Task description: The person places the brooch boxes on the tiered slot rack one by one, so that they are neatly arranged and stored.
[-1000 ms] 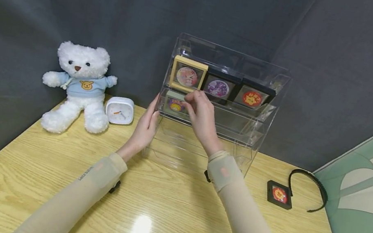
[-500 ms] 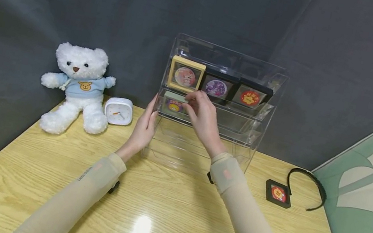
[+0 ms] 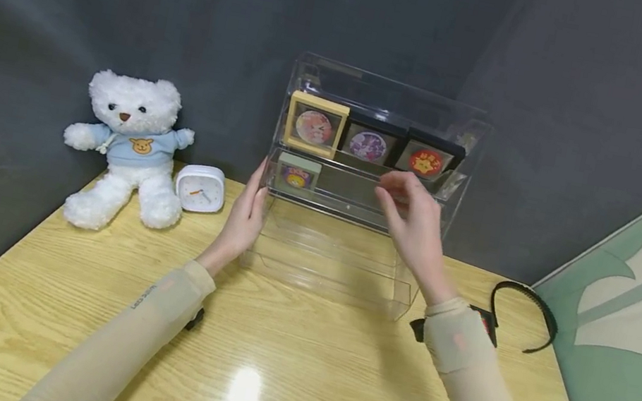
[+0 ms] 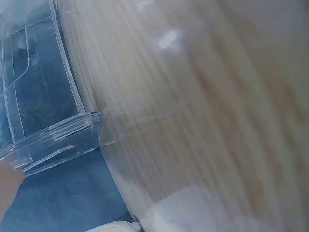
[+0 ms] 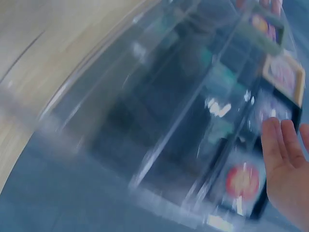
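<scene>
A clear acrylic tiered display rack (image 3: 321, 274) stands on the table. My left hand (image 3: 246, 212) rests along its left side with straight fingers; the left wrist view catches only a bit of it at the rack's edge. On the top tier sit a yellow-framed round badge (image 3: 315, 126) and two black-framed ones, purple (image 3: 368, 146) and red (image 3: 426, 163). A pale green framed badge (image 3: 297, 173) stands at the left of the tier below. My right hand (image 3: 416, 228), fingers loosely bent and holding nothing, is in front of that tier's right part. The right wrist view is blurred.
Left of the rack are a white teddy bear (image 3: 140, 147) in a blue top and a white clock (image 3: 200, 188). To the right lies a black headband (image 3: 543, 308), with a black-framed badge (image 3: 489, 323) partly behind my right sleeve. A dark curtain (image 3: 393, 12) hangs behind.
My right hand has left the green framed badge and moved right across the second tier. The green frame stays at the tier's left end. My left hand keeps its place on the rack.
</scene>
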Tool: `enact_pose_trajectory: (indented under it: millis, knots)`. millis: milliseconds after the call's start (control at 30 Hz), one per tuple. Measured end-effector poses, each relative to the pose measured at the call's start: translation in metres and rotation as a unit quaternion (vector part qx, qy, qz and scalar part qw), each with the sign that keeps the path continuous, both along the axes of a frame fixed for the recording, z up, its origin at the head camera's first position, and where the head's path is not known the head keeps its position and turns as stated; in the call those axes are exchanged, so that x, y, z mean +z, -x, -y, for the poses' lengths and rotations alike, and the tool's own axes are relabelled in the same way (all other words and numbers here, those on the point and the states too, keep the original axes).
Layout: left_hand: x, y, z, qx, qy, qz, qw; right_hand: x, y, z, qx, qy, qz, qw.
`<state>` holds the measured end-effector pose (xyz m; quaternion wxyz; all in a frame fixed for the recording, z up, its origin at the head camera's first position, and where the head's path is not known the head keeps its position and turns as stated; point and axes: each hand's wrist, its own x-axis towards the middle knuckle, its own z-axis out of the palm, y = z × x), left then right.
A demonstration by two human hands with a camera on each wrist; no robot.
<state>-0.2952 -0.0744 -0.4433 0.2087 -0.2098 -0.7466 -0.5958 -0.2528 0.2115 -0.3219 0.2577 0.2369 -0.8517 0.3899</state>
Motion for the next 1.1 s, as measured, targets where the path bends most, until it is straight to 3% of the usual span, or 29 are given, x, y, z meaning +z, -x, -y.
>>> enact_pose_trajectory:
  millis: [267, 467, 700, 833, 967, 1100]
  knots:
    - [0.002, -0.002, 0.001, -0.001, 0.006, 0.008, 1.0000, 0.003, -0.048, -0.079, -0.082, 0.015, -0.019, 0.9964]
    - [0.003, -0.003, 0.001, 0.003, 0.007, 0.007, 0.9999, -0.023, -0.073, -0.136, -0.146, 0.001, 0.027, 0.9889]
    - [0.002, -0.004, 0.001, -0.003, 0.005, 0.007, 1.0000, -0.073, -0.082, -0.201, -0.188, -0.072, 0.110, 0.9732]
    - [0.001, -0.004, 0.002, 0.000, 0.004, 0.006, 1.0000, -0.096, -0.083, -0.225, -0.178, -0.118, 0.159, 0.9639]
    - [0.001, -0.003, 0.002, 0.001, 0.004, 0.004, 1.0000, -0.110, -0.081, -0.233, -0.156, -0.134, 0.193, 0.9596]
    - [0.001, -0.002, 0.001, -0.001, 0.000, -0.004, 1.0000, -0.113, -0.077, -0.234, -0.147, -0.132, 0.215, 0.9564]
